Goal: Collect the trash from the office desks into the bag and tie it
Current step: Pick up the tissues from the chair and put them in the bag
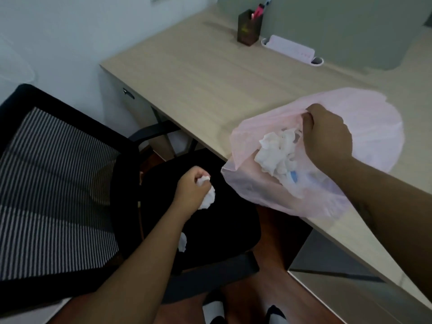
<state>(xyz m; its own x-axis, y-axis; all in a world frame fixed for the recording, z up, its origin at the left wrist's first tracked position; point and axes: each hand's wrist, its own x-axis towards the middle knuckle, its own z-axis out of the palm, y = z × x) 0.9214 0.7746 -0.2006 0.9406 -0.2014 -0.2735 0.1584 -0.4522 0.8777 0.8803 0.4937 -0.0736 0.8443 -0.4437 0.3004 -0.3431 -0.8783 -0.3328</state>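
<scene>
A thin pink plastic bag (261, 183) lies over the front edge of the wooden desk (210, 85), its mouth held up by my right hand (327, 134), which grips the rim. Crumpled white tissues (278, 153) and something blue show inside the bag. My left hand (191, 190) is over the black chair seat (222, 230), closed around a crumpled white tissue (208, 197), just left of the bag's mouth. Another white tissue (182, 242) lies on the seat, partly hidden by my left forearm.
A black office chair with a striped mesh back (53, 183) stands left of the desk. At the desk's back are a dark pen holder (249, 29) and a white power strip (292, 49). Reddish wooden floor and my feet show below.
</scene>
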